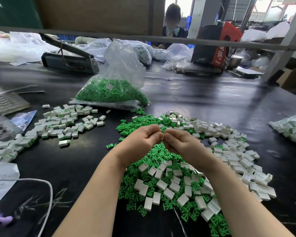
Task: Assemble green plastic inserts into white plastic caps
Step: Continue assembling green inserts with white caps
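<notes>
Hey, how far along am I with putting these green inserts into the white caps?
Done: a pile of assembled caps lies on the left. In hand: left hand and right hand pinch one small piece between them. Left: many loose green inserts, empty white caps and a full bag of inserts.

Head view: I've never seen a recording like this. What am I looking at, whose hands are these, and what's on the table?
There is no machine here. The camera sits on a worker's head, looking down at their own bare hands. The left hand and right hand meet above a black table, pinching a small white piece between the fingertips. Below lie loose green inserts mixed with empty white caps. A pile of finished caps sits left, a bag of inserts behind.
</notes>
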Demonstrator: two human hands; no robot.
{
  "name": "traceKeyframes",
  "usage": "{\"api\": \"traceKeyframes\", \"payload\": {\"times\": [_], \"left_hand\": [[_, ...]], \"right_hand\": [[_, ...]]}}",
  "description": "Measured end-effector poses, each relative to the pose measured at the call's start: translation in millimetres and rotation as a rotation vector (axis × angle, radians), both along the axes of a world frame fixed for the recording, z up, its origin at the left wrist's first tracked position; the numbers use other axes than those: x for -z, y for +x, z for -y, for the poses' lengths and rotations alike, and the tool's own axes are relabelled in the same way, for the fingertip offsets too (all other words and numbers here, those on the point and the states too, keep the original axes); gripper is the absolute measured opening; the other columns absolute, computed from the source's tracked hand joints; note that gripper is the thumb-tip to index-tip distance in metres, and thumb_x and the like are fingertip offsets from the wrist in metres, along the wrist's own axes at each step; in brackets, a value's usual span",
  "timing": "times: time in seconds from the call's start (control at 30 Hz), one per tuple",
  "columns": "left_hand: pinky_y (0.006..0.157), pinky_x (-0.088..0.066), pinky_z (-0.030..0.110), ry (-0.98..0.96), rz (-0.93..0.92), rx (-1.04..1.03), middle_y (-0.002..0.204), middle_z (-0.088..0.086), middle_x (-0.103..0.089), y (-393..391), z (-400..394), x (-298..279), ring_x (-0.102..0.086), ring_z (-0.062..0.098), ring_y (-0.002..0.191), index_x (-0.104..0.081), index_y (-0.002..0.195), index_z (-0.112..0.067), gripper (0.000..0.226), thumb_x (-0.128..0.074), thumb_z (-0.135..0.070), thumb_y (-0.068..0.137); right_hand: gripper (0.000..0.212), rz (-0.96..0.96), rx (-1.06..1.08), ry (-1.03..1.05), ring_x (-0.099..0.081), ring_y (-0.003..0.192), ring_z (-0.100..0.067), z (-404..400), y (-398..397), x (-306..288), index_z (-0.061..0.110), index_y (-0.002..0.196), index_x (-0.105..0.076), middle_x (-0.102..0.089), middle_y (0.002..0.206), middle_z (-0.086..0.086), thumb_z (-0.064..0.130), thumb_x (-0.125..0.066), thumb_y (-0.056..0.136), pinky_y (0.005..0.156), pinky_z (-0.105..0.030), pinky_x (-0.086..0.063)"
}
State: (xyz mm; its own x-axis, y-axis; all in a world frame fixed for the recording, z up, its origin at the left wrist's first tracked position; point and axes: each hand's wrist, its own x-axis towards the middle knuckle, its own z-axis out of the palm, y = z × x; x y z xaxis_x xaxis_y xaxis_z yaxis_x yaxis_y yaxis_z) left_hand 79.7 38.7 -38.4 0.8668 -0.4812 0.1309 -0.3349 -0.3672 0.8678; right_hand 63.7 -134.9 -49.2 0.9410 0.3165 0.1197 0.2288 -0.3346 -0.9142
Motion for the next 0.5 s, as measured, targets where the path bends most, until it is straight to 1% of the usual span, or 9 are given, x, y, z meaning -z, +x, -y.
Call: {"api": "traceKeyframes", "payload": {"times": [0.07, 0.2, 0.3, 0.37, 0.43, 0.5], "left_hand": [[0.062, -0.035, 0.027, 0.007, 0.009, -0.003, 0.066, -0.010, -0.045, -0.6, 0.3, -0.7, -0.039, 0.007, 0.062, -0.050, 0.075, -0.019, 0.025, -0.051, -0.019, 0.100], [0.058, -0.034, 0.023, 0.029, 0.035, -0.009, 0.067, -0.008, -0.045, -0.5, -0.8, -1.9, -0.038, 0.005, 0.060, -0.051, 0.076, -0.017, 0.024, -0.051, -0.019, 0.100], [0.058, -0.034, 0.028, 0.061, 0.049, -0.011, 0.068, -0.003, -0.045, -0.4, -1.5, -1.6, -0.038, 0.009, 0.061, -0.052, 0.079, -0.014, 0.022, -0.051, -0.019, 0.100], [0.059, -0.034, 0.031, 0.077, 0.055, -0.016, 0.068, -0.002, -0.045, -0.1, -2.9, -1.5, -0.038, 0.010, 0.061, -0.052, 0.078, -0.015, 0.021, -0.052, -0.019, 0.099], [0.060, -0.034, 0.032, 0.084, 0.046, -0.020, 0.068, -0.002, -0.045, 0.0, -5.1, -1.5, -0.038, 0.010, 0.062, -0.053, 0.080, -0.013, 0.020, -0.052, -0.020, 0.099], [0.061, -0.034, 0.032, 0.091, 0.033, -0.020, 0.069, -0.001, -0.045, -0.2, -6.4, -1.3, -0.039, 0.010, 0.062, -0.054, 0.082, -0.011, 0.020, -0.051, -0.022, 0.099]], "right_hand": [[0.027, 0.009, 0.002, -0.010, -0.041, 0.073, -0.018, -0.3, 0.5, 1.4, -0.006, 0.088, -0.052, -0.046, 0.070, 0.004, 0.015, -0.044, 0.104, 0.075, -0.039, -0.039], [0.027, 0.022, 0.002, -0.021, -0.041, 0.073, -0.019, -0.3, 1.9, 3.1, -0.002, 0.087, -0.052, -0.046, 0.072, 0.000, 0.018, -0.045, 0.103, 0.074, -0.040, -0.039], [0.026, 0.046, -0.003, -0.052, -0.041, 0.071, -0.018, -0.7, 2.2, 4.0, 0.001, 0.084, -0.052, -0.047, 0.071, 0.001, 0.018, -0.046, 0.103, 0.071, -0.039, -0.038], [0.026, 0.037, -0.006, -0.053, -0.041, 0.071, -0.019, -1.2, 1.9, 4.2, 0.000, 0.085, -0.052, -0.046, 0.072, -0.001, 0.018, -0.046, 0.103, 0.070, -0.039, -0.038], [0.027, 0.019, -0.010, -0.045, -0.041, 0.071, -0.019, -2.1, 2.0, 4.1, -0.001, 0.084, -0.052, -0.046, 0.072, -0.003, 0.017, -0.046, 0.103, 0.070, -0.039, -0.037], [0.028, -0.014, -0.019, -0.038, -0.040, 0.070, -0.020, -2.5, 1.5, 3.2, 0.004, 0.080, -0.053, -0.046, 0.072, -0.004, 0.017, -0.046, 0.103, 0.070, -0.039, -0.036]]}}
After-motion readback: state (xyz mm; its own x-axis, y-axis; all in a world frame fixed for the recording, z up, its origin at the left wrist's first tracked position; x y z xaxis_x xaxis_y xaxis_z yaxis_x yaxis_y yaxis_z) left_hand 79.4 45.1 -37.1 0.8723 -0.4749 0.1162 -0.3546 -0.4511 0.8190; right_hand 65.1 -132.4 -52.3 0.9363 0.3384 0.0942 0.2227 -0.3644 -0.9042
